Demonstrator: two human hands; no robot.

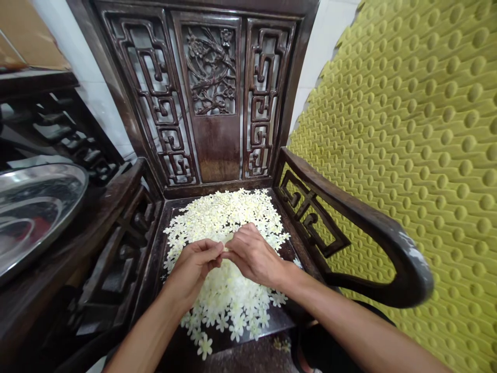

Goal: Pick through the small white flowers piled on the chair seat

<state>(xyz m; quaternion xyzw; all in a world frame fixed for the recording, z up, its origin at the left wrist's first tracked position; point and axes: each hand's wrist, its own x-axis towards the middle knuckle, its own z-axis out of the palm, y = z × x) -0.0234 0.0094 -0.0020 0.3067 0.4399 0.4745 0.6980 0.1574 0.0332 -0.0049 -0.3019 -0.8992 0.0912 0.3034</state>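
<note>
A wide heap of small white, five-petalled flowers (221, 210) covers the dark wooden chair seat (285, 317). My left hand (196, 264) is held just above the heap, its thumb and fingers closed in a pinch. Against it, fingertip to fingertip, my right hand (252, 254) is closed too, with its knuckles upward. A small pale thing that looks like one of the flowers shows between the two sets of fingertips, mostly hidden. Beneath the hands the flowers look blurred. One loose flower (204, 346) lies at the front of the seat.
The chair's carved back (217, 150) rises behind the heap. A curved armrest (361, 217) stands at right, beside a bumpy yellow-green foam sheet (435, 124). To the left, a shiny metal tray (73, 191) rests by another armrest (116, 197).
</note>
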